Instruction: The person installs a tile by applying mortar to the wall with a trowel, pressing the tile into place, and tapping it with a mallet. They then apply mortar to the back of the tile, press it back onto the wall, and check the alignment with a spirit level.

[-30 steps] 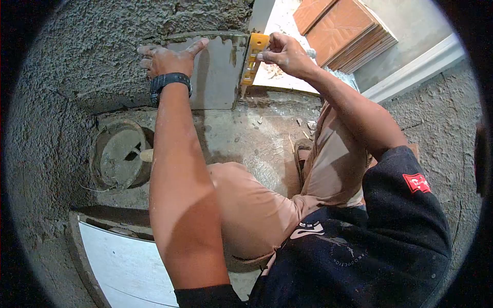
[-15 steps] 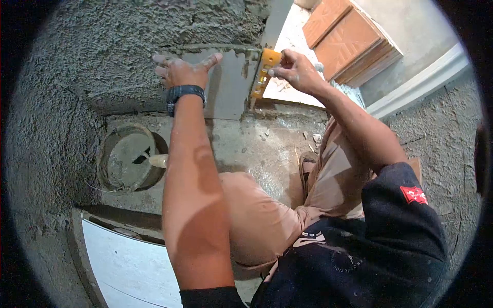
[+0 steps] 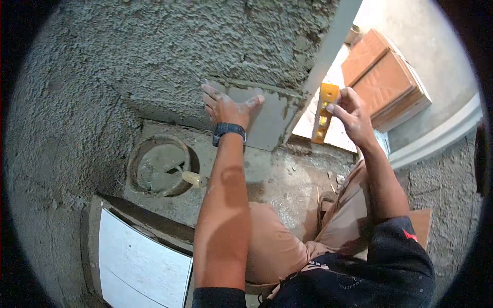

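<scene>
My left hand (image 3: 229, 110), with a dark watch on its wrist, lies with fingers spread against a grey tile (image 3: 269, 117) low on the rough wall. Wet mortar smears show along the tile's top and right edges. In my right hand (image 3: 353, 115) is a small yellow spirit level (image 3: 324, 115), pinched between thumb and fingers. It is upright, a little to the right of the tile's edge and apart from it. Left of my left forearm stands a bucket (image 3: 134, 179) of grey mortar, with a trowel (image 3: 194, 178) resting in it, handle over the rim.
A white tile or panel (image 3: 138, 262) lies at the lower left. Rough plastered wall (image 3: 169, 56) rises in front and at left. Beyond the opening at right stand brown boxes (image 3: 380, 72) near a pale wall. Debris (image 3: 336, 179) is scattered on the concrete floor (image 3: 272, 169).
The spirit level has come away from the tile's right edge, moving right in my right hand. My left hand stays on the tile. The whole view has shifted.
</scene>
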Demonstrator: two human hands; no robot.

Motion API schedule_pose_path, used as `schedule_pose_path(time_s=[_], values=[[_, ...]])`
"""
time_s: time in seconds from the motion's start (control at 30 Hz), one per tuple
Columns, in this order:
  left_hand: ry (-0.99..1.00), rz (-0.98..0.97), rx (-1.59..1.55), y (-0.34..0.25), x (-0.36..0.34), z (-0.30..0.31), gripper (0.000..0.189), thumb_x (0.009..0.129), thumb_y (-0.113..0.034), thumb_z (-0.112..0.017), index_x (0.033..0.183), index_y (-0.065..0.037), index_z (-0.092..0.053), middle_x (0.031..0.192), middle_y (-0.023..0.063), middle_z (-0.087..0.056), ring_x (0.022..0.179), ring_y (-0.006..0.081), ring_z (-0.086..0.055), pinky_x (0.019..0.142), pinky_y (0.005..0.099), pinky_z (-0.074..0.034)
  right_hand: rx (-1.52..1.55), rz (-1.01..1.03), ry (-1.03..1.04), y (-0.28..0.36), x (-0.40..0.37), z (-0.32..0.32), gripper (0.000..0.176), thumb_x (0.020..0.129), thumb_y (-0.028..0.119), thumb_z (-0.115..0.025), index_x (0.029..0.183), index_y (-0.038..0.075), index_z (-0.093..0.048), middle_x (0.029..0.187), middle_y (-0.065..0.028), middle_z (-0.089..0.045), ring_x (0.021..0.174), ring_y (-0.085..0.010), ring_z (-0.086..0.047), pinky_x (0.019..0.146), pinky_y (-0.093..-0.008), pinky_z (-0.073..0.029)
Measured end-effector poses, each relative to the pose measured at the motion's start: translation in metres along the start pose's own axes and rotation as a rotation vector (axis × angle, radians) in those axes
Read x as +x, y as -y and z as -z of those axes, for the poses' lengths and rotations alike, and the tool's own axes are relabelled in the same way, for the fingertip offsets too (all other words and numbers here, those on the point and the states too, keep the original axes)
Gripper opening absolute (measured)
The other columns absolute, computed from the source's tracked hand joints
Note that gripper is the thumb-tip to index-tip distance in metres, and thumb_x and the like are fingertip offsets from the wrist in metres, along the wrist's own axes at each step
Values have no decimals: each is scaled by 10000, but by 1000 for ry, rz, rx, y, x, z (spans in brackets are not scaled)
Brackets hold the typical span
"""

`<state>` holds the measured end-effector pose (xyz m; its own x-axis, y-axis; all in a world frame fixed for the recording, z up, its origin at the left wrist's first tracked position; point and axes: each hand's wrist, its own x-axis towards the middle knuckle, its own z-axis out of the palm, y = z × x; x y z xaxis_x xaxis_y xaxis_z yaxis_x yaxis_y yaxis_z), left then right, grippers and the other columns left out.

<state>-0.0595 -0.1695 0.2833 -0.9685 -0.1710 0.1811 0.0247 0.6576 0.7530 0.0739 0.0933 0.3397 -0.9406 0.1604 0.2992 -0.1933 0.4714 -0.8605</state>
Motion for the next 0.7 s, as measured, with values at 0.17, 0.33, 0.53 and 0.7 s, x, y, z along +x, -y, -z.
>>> schedule_pose_path(time_s=[0.17, 0.33, 0.53, 0.7], values=[[-44, -45, -3, 2, 2, -1, 1530, 458, -617, -930, 1487, 179, -125, 1512, 362, -295, 1416, 437, -329, 1181, 430, -310, -64, 51, 18, 18, -3, 0, 255, 898, 144, -685, 1077, -15, -596, 964, -55, -615, 906, -126, -581, 840, -306, -501], [-79, -67, 5, 3, 2, -2, 1519, 452, -623, -925, 1475, 192, -152, 1506, 364, -305, 1416, 439, -324, 1183, 442, -302, -210, 112, 58, 28, -13, -1, 277, 890, 131, -691, 1123, -6, -631, 1031, -113, -676, 934, -198, -652, 831, -346, -547], [-103, -121, 20, 10, 6, -8, 1546, 429, -697, -883, 1466, 203, -170, 1497, 365, -312, 1418, 436, -311, 1188, 437, -292, -170, 117, 71, 27, -16, 11, 302, 884, 98, -683, 1162, -6, -628, 1051, -119, -683, 967, -199, -668, 843, -347, -553], [-97, -143, 49, 14, 8, -10, 1571, 425, -737, -856, 1461, 215, -155, 1497, 358, -306, 1411, 431, -314, 1191, 435, -286, -56, 115, 25, 29, -15, 21, 316, 887, 72, -677, 1185, -16, -617, 1083, -116, -671, 979, -194, -672, 852, -347, -559]])
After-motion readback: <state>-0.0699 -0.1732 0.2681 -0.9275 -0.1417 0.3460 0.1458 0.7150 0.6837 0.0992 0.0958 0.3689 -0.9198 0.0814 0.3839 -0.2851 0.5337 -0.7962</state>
